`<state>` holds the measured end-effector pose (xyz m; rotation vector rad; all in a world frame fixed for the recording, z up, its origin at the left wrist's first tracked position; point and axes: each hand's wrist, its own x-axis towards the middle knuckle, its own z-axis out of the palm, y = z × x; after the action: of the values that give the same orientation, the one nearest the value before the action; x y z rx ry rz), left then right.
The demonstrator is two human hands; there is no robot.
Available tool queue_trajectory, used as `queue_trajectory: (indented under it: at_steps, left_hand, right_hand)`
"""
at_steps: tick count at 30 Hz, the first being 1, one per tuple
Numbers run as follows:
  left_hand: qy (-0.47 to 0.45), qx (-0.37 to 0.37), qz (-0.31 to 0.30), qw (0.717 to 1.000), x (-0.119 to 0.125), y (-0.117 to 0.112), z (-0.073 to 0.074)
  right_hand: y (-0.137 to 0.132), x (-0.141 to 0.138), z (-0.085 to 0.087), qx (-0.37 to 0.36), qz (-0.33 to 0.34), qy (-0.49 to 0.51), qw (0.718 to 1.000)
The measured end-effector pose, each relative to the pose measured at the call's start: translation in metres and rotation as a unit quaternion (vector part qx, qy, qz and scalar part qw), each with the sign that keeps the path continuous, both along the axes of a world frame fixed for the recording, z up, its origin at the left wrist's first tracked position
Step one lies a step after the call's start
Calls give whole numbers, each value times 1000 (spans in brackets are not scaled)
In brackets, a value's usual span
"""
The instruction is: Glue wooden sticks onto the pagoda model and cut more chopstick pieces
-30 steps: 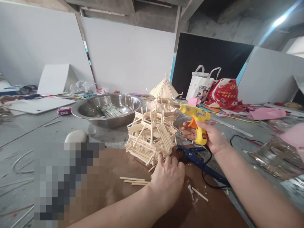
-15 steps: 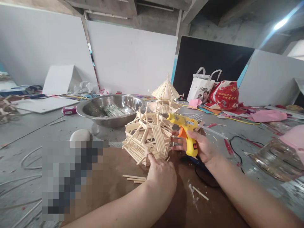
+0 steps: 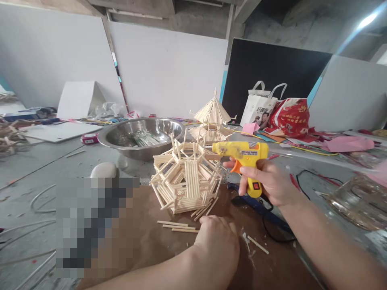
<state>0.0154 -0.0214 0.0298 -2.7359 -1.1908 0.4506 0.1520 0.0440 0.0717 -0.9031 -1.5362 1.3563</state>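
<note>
My right hand [image 3: 272, 181] is closed around the handle of a yellow hot glue gun [image 3: 237, 150], with fingers by its orange trigger. The gun's nozzle points left at the upper right side of a cage-like model [image 3: 190, 179] built of thin wooden sticks. In front of that model, my left hand [image 3: 217, 239] rests low over the brown board, knuckles up and fingers bent down out of sight. Loose wooden sticks [image 3: 177, 226] lie beside it, and more stick pieces lie between it and the model. Whether it holds one is hidden.
Behind the model stand a steel basin [image 3: 140, 139] and a stick pagoda roof [image 3: 213, 112]. Blue-handled pliers [image 3: 256, 205] and a black cord lie under my right hand. A clear container [image 3: 356, 201] is at the right, a white rounded object [image 3: 103, 174] at the left.
My left hand has left the stick model and moved down and right. The model has turned and now faces me differently. The glue gun has shifted right and levelled out.
</note>
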Motion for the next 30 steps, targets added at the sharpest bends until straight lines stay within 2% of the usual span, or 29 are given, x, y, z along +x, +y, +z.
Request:
queue_trajectory:
  at_steps: [5, 11, 16, 30]
  left_hand:
    - [-7, 1, 15, 1000, 1, 2, -7]
    - [-4, -4, 17, 1000, 2, 2, -8]
    - [3, -13, 19, 1000, 3, 3, -9]
    - [0, -4, 16, 1000, 3, 3, -11]
  right_hand:
    - [-5, 3, 8, 71, -36, -165, 983]
    - [-6, 1, 1, 103, -34, -282, 953]
    - [-6, -1, -4, 122, -45, -307, 943]
    - [-6, -8, -3, 115, -48, -315, 941]
